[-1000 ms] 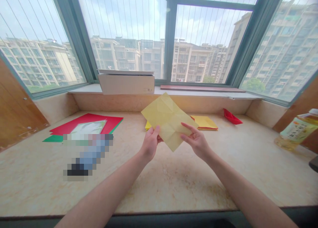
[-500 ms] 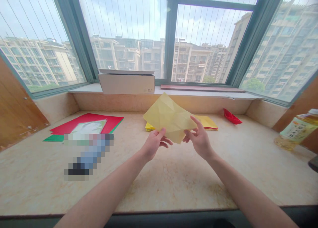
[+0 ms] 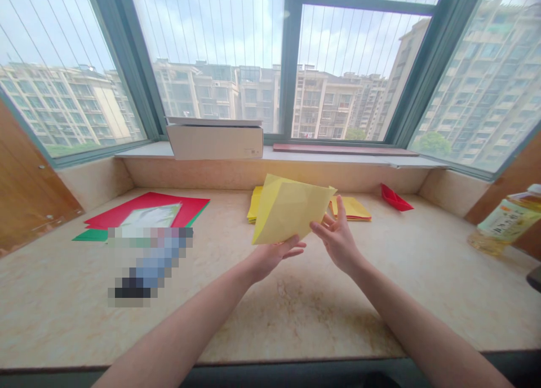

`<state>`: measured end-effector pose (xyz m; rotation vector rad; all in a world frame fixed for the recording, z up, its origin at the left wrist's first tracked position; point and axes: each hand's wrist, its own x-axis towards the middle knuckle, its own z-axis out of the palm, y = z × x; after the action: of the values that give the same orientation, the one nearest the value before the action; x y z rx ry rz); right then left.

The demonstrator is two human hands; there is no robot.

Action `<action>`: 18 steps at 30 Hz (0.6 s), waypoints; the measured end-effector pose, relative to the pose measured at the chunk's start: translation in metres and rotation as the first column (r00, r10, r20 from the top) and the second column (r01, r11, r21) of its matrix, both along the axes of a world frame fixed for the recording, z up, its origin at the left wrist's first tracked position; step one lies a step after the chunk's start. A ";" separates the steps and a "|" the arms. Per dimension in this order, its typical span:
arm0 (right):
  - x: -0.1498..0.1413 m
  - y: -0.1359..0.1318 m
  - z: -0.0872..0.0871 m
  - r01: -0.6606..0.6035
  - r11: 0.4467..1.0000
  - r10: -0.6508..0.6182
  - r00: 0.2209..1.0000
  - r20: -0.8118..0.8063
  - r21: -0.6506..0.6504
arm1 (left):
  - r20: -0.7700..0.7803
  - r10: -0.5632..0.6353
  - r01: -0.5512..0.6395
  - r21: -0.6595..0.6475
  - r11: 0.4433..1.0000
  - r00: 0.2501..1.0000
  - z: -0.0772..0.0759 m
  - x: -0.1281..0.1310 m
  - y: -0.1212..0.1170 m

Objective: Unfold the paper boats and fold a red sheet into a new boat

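A creased sheet of yellow paper [image 3: 291, 210] is held up above the countertop, with a fold along its left side. My left hand [image 3: 274, 257] grips its lower edge, thumb in front and fingers underneath. At the right edge is my right hand [image 3: 338, 236], its thumb and some fingertips at the paper and its index finger pointing up. Part of those fingertips is hidden by the sheet. Behind the held sheet lies a stack of yellow paper [image 3: 353, 208], partly covered from view.
Red sheets [image 3: 127, 208], green sheets [image 3: 91, 235] and a clear packet [image 3: 152, 214] lie left, near a blurred-out object [image 3: 154, 267]. A red folded paper boat [image 3: 395, 198] sits back right. A bottle [image 3: 507, 222] stands far right. A white box [image 3: 215, 142] rests on the sill.
The yellow sheet has turned and tilted, now showing a folded flap on its left. My left hand has shifted right along the lower edge. My right hand's grip has loosened.
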<state>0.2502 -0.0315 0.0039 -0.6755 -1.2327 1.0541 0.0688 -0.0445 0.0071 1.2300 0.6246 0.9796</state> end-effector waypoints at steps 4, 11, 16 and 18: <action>-0.003 -0.004 0.007 -0.027 0.999 0.026 0.999 0.019 0.031 | 0.026 -0.064 0.064 -0.018 0.998 0.998 -0.004 0.002 0.001; -0.006 -0.008 0.007 -0.159 0.987 0.159 0.987 -0.002 -0.038 | 0.094 0.012 -0.015 0.041 0.999 0.996 -0.005 0.002 0.005; -0.008 -0.006 0.004 -0.157 0.984 0.150 0.985 -0.081 -0.087 | 0.071 0.040 -0.044 0.055 0.998 0.997 -0.007 0.002 0.006; -0.008 -0.005 0.004 -0.166 0.982 0.155 0.981 -0.114 -0.091 | 0.090 0.068 -0.075 0.071 0.995 0.994 -0.007 0.004 0.007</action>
<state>0.2426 -0.0363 0.0078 -0.5958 -1.1623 1.2773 0.0729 -0.0380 0.0004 1.2294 0.5711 1.1193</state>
